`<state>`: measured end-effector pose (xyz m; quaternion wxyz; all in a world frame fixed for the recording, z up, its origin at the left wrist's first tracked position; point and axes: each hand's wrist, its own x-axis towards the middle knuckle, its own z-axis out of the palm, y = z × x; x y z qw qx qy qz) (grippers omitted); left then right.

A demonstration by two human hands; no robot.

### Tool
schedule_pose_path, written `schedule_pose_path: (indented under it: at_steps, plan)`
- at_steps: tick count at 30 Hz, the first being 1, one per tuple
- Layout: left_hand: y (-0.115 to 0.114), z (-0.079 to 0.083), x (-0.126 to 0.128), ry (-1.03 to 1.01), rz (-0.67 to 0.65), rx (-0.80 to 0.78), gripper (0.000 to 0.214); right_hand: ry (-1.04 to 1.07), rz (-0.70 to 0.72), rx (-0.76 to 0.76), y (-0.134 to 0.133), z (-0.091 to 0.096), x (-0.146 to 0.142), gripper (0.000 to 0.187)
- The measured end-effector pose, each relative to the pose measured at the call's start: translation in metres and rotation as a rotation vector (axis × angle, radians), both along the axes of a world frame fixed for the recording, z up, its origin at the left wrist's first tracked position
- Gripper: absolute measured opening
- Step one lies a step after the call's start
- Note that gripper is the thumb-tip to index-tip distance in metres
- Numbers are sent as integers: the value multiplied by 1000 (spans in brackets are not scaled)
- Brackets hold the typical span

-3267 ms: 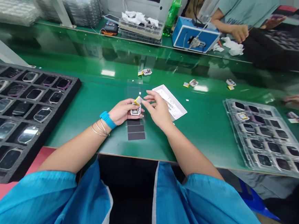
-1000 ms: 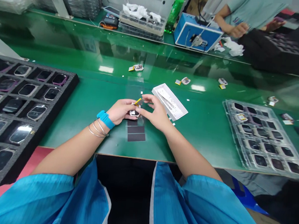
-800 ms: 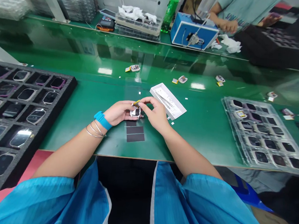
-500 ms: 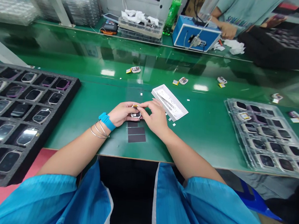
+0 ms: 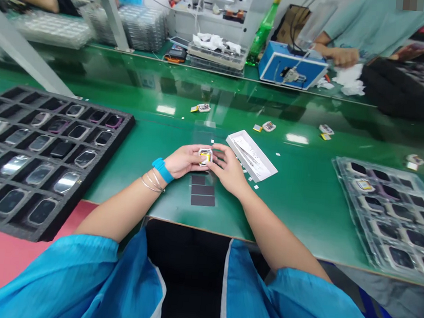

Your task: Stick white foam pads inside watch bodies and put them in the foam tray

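Note:
A small open smartwatch case (image 5: 206, 150) with a yellow-edged battery (image 5: 205, 157) lying in it is between my hands, above the bench. My left hand (image 5: 186, 161) grips the case from the left, fingers and thumb closed at its edge. From the other side my right hand (image 5: 229, 169) bends its fingers round the case's right edge, and its thumb is at the battery's lower corner. Just below lie black rectangular adhesive pieces (image 5: 202, 200) on a clear sheet. A white box (image 5: 252, 156) with tweezers (image 5: 245, 151) inside sits right of my right hand.
To the left stands a black foam tray (image 5: 116, 137) of watches. A clear plastic tray (image 5: 356, 229) with more watches lies at the right. Several opened watch cases with batteries (image 5: 269, 126) sit along the back strip. Beyond are a blue box (image 5: 292, 65), a green bottle (image 5: 264, 33) and co-workers.
The battery, earlier tilted up at the case's top edge between my fingers, now lies flat over the case. My head view has shifted, so the scene sits further right and slightly lower.

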<state>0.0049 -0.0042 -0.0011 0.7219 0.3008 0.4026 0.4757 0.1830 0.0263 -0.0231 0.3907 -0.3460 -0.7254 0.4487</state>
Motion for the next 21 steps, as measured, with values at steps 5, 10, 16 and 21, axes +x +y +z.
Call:
schedule_pose_path:
  at_steps: [5, 10, 16, 21]
  plan:
    - [-2, -6, 17, 50, 58, 99, 37, 73, 63, -246, -11, 1, -3, 69]
    - [-19, 9, 9, 91, 85, 142, 44, 27, 28, -179, -12, 3, 2, 69]
    - [-128, 64, -93, 18, 326, 234, 56, -496, 149, 115, 65, 10, -11, 77]
    - [-184, 81, -233, 896, 964, 239, 61, -905, 30, 242, 139, 23, -45, 74]
